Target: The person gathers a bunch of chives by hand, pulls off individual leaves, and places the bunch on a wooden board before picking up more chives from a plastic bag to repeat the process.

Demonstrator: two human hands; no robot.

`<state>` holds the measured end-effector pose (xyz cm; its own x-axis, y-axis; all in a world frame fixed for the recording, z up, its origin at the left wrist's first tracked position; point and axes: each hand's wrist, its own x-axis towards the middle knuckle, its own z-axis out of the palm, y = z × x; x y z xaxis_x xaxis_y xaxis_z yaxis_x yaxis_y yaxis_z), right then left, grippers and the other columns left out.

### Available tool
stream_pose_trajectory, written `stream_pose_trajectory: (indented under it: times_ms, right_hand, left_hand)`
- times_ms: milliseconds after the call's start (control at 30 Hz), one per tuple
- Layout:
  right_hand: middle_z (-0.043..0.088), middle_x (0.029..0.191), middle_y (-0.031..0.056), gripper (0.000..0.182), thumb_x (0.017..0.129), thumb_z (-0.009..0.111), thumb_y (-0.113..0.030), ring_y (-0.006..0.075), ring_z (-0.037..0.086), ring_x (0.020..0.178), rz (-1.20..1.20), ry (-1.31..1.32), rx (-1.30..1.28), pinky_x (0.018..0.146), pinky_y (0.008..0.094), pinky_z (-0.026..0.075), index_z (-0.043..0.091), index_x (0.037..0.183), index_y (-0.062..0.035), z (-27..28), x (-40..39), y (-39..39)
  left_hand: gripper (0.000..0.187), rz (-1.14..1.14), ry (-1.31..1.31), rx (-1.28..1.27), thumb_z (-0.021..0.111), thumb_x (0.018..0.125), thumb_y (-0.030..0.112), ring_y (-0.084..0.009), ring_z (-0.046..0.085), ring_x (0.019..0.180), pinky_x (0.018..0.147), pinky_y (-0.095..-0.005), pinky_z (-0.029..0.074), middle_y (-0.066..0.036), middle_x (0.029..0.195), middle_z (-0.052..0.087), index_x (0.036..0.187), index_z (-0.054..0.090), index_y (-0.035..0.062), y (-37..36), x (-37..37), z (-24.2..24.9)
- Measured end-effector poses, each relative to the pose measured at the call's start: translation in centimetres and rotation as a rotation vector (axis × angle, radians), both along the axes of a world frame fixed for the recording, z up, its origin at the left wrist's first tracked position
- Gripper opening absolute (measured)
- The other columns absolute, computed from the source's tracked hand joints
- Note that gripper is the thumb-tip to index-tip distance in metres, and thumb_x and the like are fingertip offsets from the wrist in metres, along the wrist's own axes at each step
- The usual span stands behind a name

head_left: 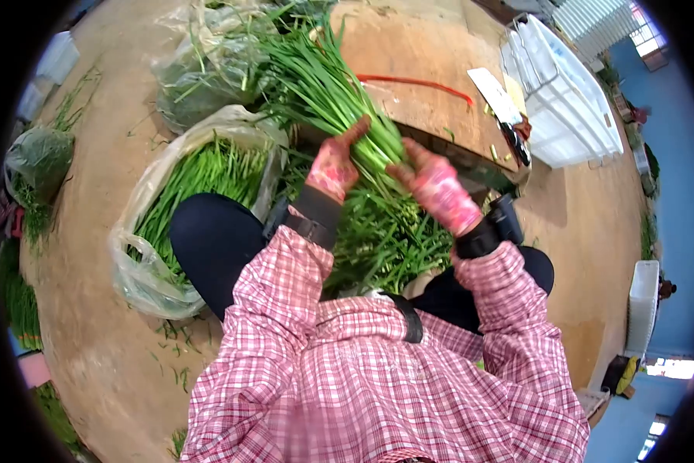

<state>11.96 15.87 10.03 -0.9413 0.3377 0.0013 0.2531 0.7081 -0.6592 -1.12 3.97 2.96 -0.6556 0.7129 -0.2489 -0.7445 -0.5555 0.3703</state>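
A thick bunch of garlic chives (324, 85) with long flat green leaves and paler stalks slants across in front of me. My left hand (336, 163), in a pink patterned fingerless glove, closes round its left side. On the other side my right hand (440, 185), gloved alike, grips the paler stalk end with thumb and fingers. Beneath both hands, between my knees, lies a heap of loose chives (385, 239). Just beyond them is a wooden board (416, 54) bearing a red strip (416, 80) and a wide-bladed knife (492, 94).
An opened plastic bag (150, 285) full of greens stands by my left knee, with another stuffed bag (200, 85) behind it. White plastic crates (567, 116) stand right of the board. A tied bag of greens (38, 162) sits far left. Leaf scraps litter the floor.
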Motion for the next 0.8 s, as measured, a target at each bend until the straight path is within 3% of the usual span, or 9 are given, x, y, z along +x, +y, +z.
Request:
stream_pose_trajectory:
  times_ms: [33, 133, 233, 267, 400, 500, 633, 733, 800]
  right_hand:
    - [0.065, 0.108, 0.0224, 0.054, 0.086, 0.066, -0.026, 0.0319, 0.065, 0.101, 0.056, -0.063, -0.044, 0.084, 0.0384, 0.050, 0.049, 0.130, -0.0003, 0.3, -0.5, -1.7]
    - [0.066, 0.102, 0.0219, 0.056, 0.082, 0.068, -0.021, 0.0389, 0.063, 0.097, 0.017, -0.149, 0.134, 0.082, 0.0434, 0.050, 0.048, 0.131, -0.0038, 0.5, -0.4, -4.3]
    - [0.066, 0.109, 0.0191, 0.054, 0.081, 0.071, -0.020, 0.0308, 0.065, 0.100, 0.073, -0.002, -0.039, 0.085, 0.0366, 0.051, 0.051, 0.127, -0.0007, -0.3, 0.1, -3.5]
    - [0.065, 0.112, 0.0178, 0.054, 0.081, 0.073, -0.021, 0.0249, 0.065, 0.102, -0.026, -0.080, -0.148, 0.086, 0.0334, 0.051, 0.052, 0.125, 0.0017, 0.2, 0.0, -3.5]
    - [0.062, 0.116, 0.0142, 0.051, 0.086, 0.069, -0.020, 0.0182, 0.059, 0.104, -0.123, 0.065, -0.363, 0.090, 0.0288, 0.047, 0.051, 0.125, 0.0067, 0.1, -1.9, -1.1]
    - [0.066, 0.108, 0.0129, 0.049, 0.085, 0.068, -0.028, 0.0168, 0.060, 0.097, 0.169, 0.055, -0.727, 0.087, 0.0285, 0.046, 0.058, 0.119, 0.0065, 3.8, -3.3, -0.5]
    - [0.068, 0.106, 0.0096, 0.039, 0.085, 0.069, -0.022, 0.0158, 0.062, 0.095, 0.328, 0.294, -0.496, 0.086, 0.0284, 0.047, 0.063, 0.116, 0.0009, 9.5, -3.1, -0.1]
    - [0.070, 0.104, 0.0070, 0.032, 0.084, 0.070, -0.015, 0.0147, 0.063, 0.093, 0.371, 0.592, -0.708, 0.086, 0.0288, 0.048, 0.065, 0.114, -0.0026, 12.4, -4.6, 1.5]
    - [0.070, 0.102, 0.0059, 0.031, 0.084, 0.070, -0.016, 0.0141, 0.063, 0.093, 0.280, 0.685, -0.432, 0.084, 0.0289, 0.048, 0.065, 0.112, -0.0022, 15.7, -4.4, 3.2]
  left_hand:
    - [0.031, -0.052, 0.106, -0.038, 0.066, 0.089, 0.019, -0.0263, 0.066, 0.095, 0.082, -0.0383, 0.056, -0.012, 0.105, 0.067, 0.113, 0.061, 0.0004, 0.1, -0.5, -1.6]
    - [0.031, -0.096, 0.165, -0.155, 0.069, 0.086, 0.016, -0.0233, 0.067, 0.085, 0.075, -0.0349, 0.056, -0.011, 0.098, 0.068, 0.111, 0.063, -0.0003, -0.9, -0.1, -0.5]
    - [0.026, 0.001, 0.221, -0.258, 0.070, 0.082, 0.011, -0.0206, 0.067, 0.076, 0.069, -0.0340, 0.056, -0.008, 0.090, 0.069, 0.104, 0.066, -0.0008, -1.5, 1.0, -0.4]
    - [0.026, 0.014, 0.254, -0.237, 0.070, 0.081, 0.010, -0.0205, 0.067, 0.076, 0.068, -0.0341, 0.056, -0.008, 0.090, 0.068, 0.104, 0.065, -0.0004, -1.8, 1.3, -0.2]
    - [0.035, 0.099, 0.464, -0.258, 0.075, 0.076, 0.010, -0.0184, 0.065, 0.080, 0.069, -0.0317, 0.055, -0.006, 0.094, 0.067, 0.108, 0.062, 0.0018, -2.6, 2.7, 1.3]
    - [0.049, 0.101, 0.735, -0.380, 0.081, 0.072, 0.016, -0.0166, 0.063, 0.086, 0.077, -0.0303, 0.052, -0.005, 0.101, 0.065, 0.114, 0.059, 0.0023, -3.6, 3.4, 1.9]
    - [0.048, 0.245, 1.179, -0.383, 0.079, 0.074, 0.016, -0.0163, 0.064, 0.089, 0.078, -0.0302, 0.054, -0.008, 0.103, 0.067, 0.115, 0.059, 0.0007, -2.6, 2.4, 5.8]
    - [0.041, 0.182, 1.391, -0.373, 0.077, 0.076, 0.014, -0.0161, 0.065, 0.088, 0.076, -0.0302, 0.054, -0.008, 0.099, 0.069, 0.112, 0.063, 0.0030, 0.0, 0.1, 10.4]
    - [0.039, 0.304, 1.488, -0.395, 0.077, 0.076, 0.016, -0.0159, 0.065, 0.086, 0.076, -0.0308, 0.054, -0.007, 0.099, 0.070, 0.112, 0.064, 0.0051, 2.7, -0.3, 14.3]
